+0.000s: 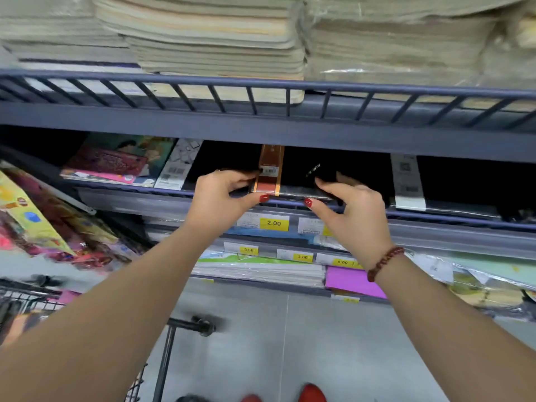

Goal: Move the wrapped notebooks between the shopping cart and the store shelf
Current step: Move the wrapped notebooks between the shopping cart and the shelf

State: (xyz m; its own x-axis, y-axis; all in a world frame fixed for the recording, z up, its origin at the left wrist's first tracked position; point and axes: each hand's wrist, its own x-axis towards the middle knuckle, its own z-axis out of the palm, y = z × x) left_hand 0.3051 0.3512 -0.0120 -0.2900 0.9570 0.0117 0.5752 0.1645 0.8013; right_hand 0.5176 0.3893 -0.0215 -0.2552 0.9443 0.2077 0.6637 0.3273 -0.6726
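Fingers (230,174) of both hands curl over the black wrapped notebook (294,179), thumbs under its near edge. Left hand (223,198) sits at the orange band (271,166), right hand (352,211) just past it. The notebook lies between them on the shelf lip (174,193); the cart (169,346) is below-left. Hold it level, lift clear of the lip, squeeze evenly; the wrap looks slippery.

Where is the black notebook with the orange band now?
Head view, centre: the black notebook sits on the middle shelf's front edge, held by left hand and right hand, above the yellow 2.00 price tag.
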